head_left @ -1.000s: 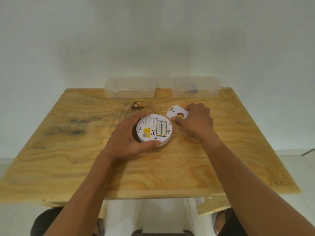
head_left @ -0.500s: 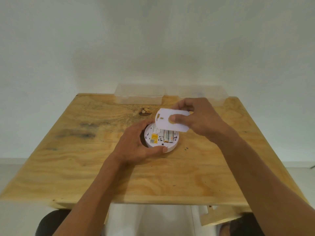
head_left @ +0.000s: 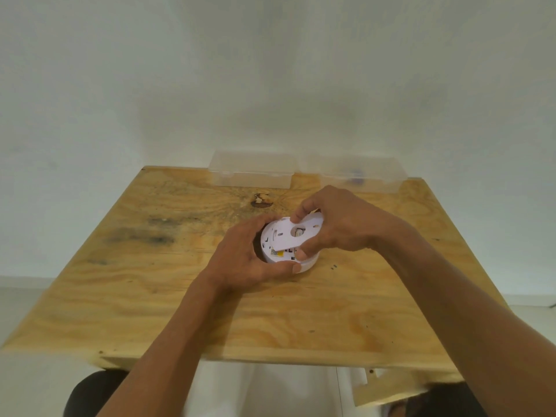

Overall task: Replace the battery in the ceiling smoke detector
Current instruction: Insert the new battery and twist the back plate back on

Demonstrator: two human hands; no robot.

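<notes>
A round white smoke detector [head_left: 307, 264] lies back side up near the middle of the wooden table [head_left: 150, 296]. My left hand [head_left: 243, 254] wraps around its left and front rim. My right hand [head_left: 340, 221] pinches a flat white mounting plate [head_left: 284, 236] with a round centre hole, held tilted right on top of the detector. The plate covers most of the battery bay; only a strip of yellow label shows below its edge. The batteries are hidden.
Two clear plastic boxes stand at the table's far edge: one [head_left: 252, 173] at the centre, one [head_left: 358, 173] to the right with something dark inside. A white wall rises behind. A dark knot [head_left: 261, 201] marks the wood.
My right hand picked the mounting plate up from the table at the right and brought it down over the detector's open back. My left hand stayed on the detector.
</notes>
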